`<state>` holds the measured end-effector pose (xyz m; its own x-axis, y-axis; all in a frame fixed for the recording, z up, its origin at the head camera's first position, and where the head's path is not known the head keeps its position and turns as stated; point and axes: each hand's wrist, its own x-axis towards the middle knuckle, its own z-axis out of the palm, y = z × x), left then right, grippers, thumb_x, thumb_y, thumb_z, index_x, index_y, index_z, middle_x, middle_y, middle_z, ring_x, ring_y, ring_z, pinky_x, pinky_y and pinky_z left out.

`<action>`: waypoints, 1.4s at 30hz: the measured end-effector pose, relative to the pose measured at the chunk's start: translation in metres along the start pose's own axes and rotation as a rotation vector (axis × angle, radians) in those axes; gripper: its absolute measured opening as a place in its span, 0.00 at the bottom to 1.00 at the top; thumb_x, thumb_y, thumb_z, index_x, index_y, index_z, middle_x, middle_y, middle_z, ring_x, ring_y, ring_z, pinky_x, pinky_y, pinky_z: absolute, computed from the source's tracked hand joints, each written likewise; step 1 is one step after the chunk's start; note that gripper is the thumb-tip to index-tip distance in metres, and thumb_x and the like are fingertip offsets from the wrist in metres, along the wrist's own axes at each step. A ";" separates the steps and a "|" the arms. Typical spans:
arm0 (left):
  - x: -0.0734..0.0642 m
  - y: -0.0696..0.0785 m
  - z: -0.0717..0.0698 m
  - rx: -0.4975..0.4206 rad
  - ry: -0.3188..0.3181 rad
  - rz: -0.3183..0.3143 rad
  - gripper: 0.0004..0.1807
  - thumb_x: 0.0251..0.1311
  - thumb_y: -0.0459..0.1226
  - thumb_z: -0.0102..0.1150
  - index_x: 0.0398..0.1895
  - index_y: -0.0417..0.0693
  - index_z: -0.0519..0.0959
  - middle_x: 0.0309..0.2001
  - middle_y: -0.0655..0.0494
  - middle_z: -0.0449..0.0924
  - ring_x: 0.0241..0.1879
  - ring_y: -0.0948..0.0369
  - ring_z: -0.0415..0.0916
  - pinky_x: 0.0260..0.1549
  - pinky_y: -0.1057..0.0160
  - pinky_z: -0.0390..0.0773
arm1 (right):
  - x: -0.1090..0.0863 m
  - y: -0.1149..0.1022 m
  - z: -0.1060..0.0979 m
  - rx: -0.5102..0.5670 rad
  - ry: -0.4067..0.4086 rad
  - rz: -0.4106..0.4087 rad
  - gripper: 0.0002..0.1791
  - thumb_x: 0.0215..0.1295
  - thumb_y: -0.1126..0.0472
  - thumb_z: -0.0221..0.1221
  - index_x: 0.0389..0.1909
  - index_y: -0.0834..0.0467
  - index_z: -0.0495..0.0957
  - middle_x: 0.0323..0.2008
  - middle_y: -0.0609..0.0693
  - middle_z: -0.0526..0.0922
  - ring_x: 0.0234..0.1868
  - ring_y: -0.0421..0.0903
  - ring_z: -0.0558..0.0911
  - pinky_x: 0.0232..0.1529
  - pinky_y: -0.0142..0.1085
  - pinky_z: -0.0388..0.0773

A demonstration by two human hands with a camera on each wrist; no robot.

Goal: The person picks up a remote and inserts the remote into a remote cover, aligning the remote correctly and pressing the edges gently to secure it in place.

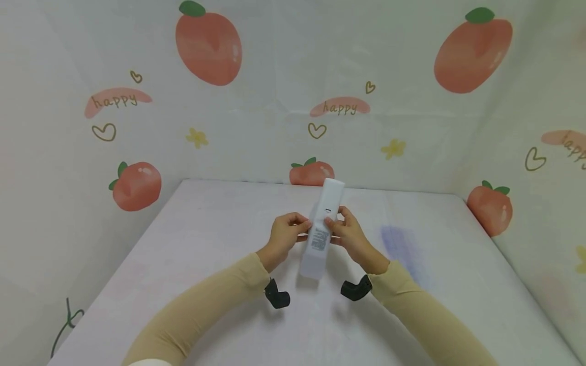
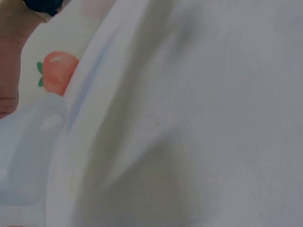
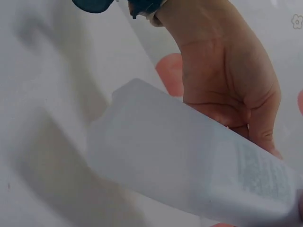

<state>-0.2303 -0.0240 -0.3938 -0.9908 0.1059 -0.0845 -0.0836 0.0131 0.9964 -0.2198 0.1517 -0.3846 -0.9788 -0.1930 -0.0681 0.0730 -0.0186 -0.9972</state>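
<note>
A long white remote control is held tilted above the table, its back facing me. Small print and a battery-cover mark show on that back, and its lower end looks paler. My left hand pinches its left edge between thumb and fingers. From the other side my right hand grips it, thumb on the back and fingers behind. The right wrist view has the remote's lower part up close, with my left hand beyond it. Only the pale end shows in the left wrist view.
A white cloth covers the table, with a bluish patch at the right. Patterned cloth walls with printed fruit stand behind and at both sides. A black wrist camera juts inward below the left sleeve, another below the right.
</note>
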 end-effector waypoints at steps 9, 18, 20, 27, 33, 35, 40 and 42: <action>0.006 0.007 0.001 -0.046 0.039 -0.152 0.04 0.65 0.31 0.57 0.36 0.37 0.78 0.36 0.50 0.77 0.37 0.58 0.78 0.40 0.61 0.83 | -0.003 -0.004 0.007 -0.132 -0.056 0.032 0.22 0.74 0.61 0.50 0.62 0.65 0.55 0.47 0.63 0.79 0.39 0.45 0.84 0.50 0.49 0.81; 0.003 0.005 0.004 -0.074 0.000 -0.226 0.02 0.66 0.32 0.57 0.37 0.42 0.77 0.32 0.53 0.79 0.28 0.63 0.78 0.31 0.66 0.81 | -0.002 -0.004 0.003 -0.202 -0.043 0.064 0.22 0.73 0.60 0.52 0.62 0.64 0.58 0.46 0.64 0.78 0.42 0.49 0.83 0.49 0.52 0.80; 0.002 0.003 0.004 -0.071 -0.011 -0.203 0.04 0.66 0.33 0.56 0.42 0.44 0.75 0.31 0.51 0.80 0.26 0.63 0.77 0.28 0.68 0.80 | 0.000 -0.005 0.002 -0.180 -0.031 0.066 0.22 0.72 0.60 0.53 0.61 0.63 0.60 0.46 0.62 0.79 0.42 0.48 0.83 0.50 0.52 0.80; 0.002 0.002 0.004 -0.002 -0.083 -0.069 0.14 0.67 0.38 0.57 0.54 0.45 0.75 0.38 0.48 0.82 0.33 0.61 0.81 0.37 0.62 0.84 | 0.005 -0.002 -0.001 -0.063 -0.013 0.074 0.22 0.72 0.59 0.54 0.61 0.63 0.61 0.43 0.52 0.78 0.39 0.42 0.82 0.45 0.42 0.81; 0.001 0.003 0.004 0.054 -0.126 -0.051 0.24 0.58 0.39 0.68 0.57 0.45 0.75 0.37 0.49 0.80 0.35 0.61 0.79 0.40 0.60 0.83 | 0.006 0.001 -0.001 -0.028 -0.030 0.071 0.21 0.75 0.53 0.49 0.60 0.61 0.59 0.46 0.53 0.76 0.39 0.42 0.81 0.44 0.39 0.80; 0.002 0.003 0.004 0.054 -0.114 -0.043 0.25 0.57 0.39 0.68 0.58 0.47 0.75 0.38 0.49 0.80 0.35 0.61 0.79 0.40 0.61 0.83 | 0.005 0.001 0.001 0.028 -0.008 0.074 0.24 0.76 0.50 0.46 0.64 0.57 0.53 0.50 0.55 0.74 0.39 0.42 0.81 0.43 0.37 0.80; 0.006 0.003 0.003 -0.009 -0.054 -0.026 0.25 0.58 0.38 0.68 0.59 0.50 0.74 0.40 0.48 0.80 0.36 0.61 0.79 0.40 0.62 0.82 | 0.003 0.004 0.004 0.151 0.043 0.147 0.32 0.75 0.47 0.45 0.69 0.59 0.45 0.51 0.55 0.72 0.38 0.40 0.81 0.41 0.32 0.79; 0.007 0.003 0.003 -0.027 -0.049 -0.022 0.25 0.58 0.37 0.67 0.59 0.48 0.74 0.40 0.47 0.80 0.36 0.61 0.79 0.40 0.62 0.82 | 0.002 0.004 0.004 0.140 0.031 0.164 0.31 0.76 0.48 0.45 0.67 0.64 0.53 0.46 0.50 0.75 0.38 0.39 0.80 0.40 0.32 0.78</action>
<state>-0.2372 -0.0206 -0.3912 -0.9823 0.1542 -0.1059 -0.1089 -0.0107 0.9940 -0.2209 0.1475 -0.3889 -0.9569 -0.1745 -0.2322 0.2556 -0.1261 -0.9585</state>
